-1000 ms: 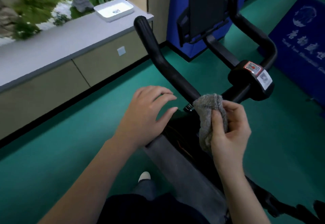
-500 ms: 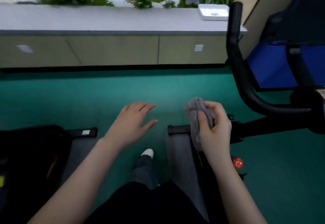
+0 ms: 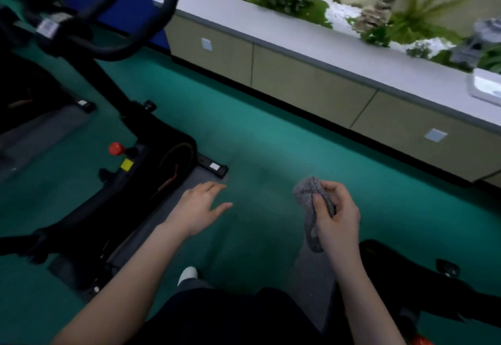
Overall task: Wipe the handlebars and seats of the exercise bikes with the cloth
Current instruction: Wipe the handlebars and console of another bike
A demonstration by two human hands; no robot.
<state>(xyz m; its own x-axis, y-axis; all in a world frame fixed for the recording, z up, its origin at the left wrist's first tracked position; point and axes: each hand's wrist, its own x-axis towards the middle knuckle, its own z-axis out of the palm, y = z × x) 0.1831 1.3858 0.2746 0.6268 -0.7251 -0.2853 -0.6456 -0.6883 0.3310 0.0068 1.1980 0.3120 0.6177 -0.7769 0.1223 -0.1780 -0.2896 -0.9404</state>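
My right hand (image 3: 336,217) grips a bunched grey cloth (image 3: 309,195) in mid-air above the green floor, clear of any bike. My left hand (image 3: 202,206) hovers with straight fingers and holds nothing, just right of a black exercise bike (image 3: 151,165) that fills the left side. That bike's curved black handlebar (image 3: 160,19) is up at the top left, blurred. Part of a second black bike (image 3: 406,277) shows at the lower right. No seat is in view.
A long beige cabinet with a grey top (image 3: 325,46) runs diagonally across the upper right, backed by plants and white stones. A white tray (image 3: 485,87) sits on it at the right edge. Green floor (image 3: 257,141) lies between bikes and cabinet. My shoe (image 3: 188,274) shows below.
The view has swung left, away from the handlebar I was wiping. My right hand has come off that bar with the cloth. Both hands now hang over the floor between two bikes.
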